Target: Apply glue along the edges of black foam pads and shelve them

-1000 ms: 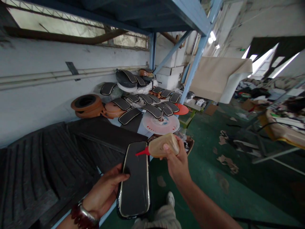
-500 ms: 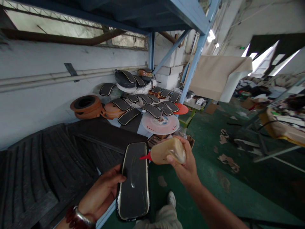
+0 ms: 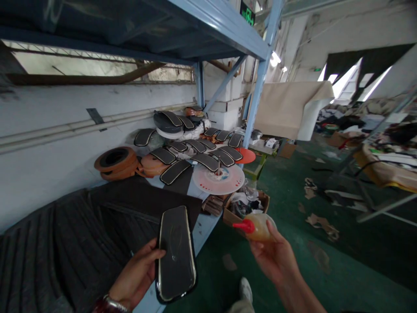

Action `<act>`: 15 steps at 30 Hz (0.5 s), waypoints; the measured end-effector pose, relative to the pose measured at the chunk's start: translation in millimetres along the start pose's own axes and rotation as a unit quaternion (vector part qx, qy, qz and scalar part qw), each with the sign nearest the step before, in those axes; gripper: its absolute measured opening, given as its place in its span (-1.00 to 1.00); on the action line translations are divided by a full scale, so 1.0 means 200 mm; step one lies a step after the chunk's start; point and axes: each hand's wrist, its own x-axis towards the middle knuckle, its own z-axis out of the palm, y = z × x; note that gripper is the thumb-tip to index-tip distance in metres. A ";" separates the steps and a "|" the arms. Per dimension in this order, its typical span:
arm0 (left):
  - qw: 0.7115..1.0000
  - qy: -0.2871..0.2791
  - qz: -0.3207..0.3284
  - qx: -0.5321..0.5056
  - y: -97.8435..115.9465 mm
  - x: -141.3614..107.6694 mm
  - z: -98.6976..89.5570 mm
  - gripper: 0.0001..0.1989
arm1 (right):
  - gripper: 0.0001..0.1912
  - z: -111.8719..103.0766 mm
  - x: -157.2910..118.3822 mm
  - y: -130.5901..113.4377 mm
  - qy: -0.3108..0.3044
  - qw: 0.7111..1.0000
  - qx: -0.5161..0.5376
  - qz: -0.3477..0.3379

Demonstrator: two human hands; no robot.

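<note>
A person's left hand (image 3: 135, 271) cradled a black pad (image 3: 177, 256) upright above a blue steel shelf (image 3: 208, 226), fingers spread behind it and thumb hidden. A thin, glossy streak (image 3: 174, 237) ran along the pad's dark face, while most of that face looked bare inside its pale trim (image 3: 194, 269). The right hand (image 3: 273, 258) gripped a squeeze bottle (image 3: 259, 227) between curled fingers and thumb, out past the pad's right side, its red nozzle (image 3: 244, 225) aimed left and clear of the pad. A beaded wristband (image 3: 109, 305) circled the left wrist, and a pale shoe (image 3: 246, 290) showed on the green floor (image 3: 329, 278) below. Left of the pad lay a dark ribbed sheet (image 3: 48, 248). Farther along the shelf sat a cardboard box (image 3: 246, 208) of scraps, a pale disc (image 3: 218, 180) with an upright spike, and many more black pads (image 3: 205, 161) with pale edging. Orange rings (image 3: 115, 158) were stacked by the far wall, and a red disc (image 3: 246, 155) lay beyond. Paper scraps (image 3: 321, 221) littered the floor at right.
</note>
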 end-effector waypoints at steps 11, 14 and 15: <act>0.993 0.067 0.082 0.045 0.21 0.56 0.00 -0.77 | -0.74 -0.43 -0.04 -0.17 0.194 0.978 0.078 0.023; 0.993 0.081 0.071 0.054 0.26 0.75 0.05 -0.79 | -0.73 -0.49 -0.05 -0.23 0.203 0.977 0.067 0.015; 0.992 0.088 0.064 0.056 0.27 0.81 0.07 -0.82 | -0.73 -0.51 -0.04 -0.25 0.208 0.976 0.059 0.016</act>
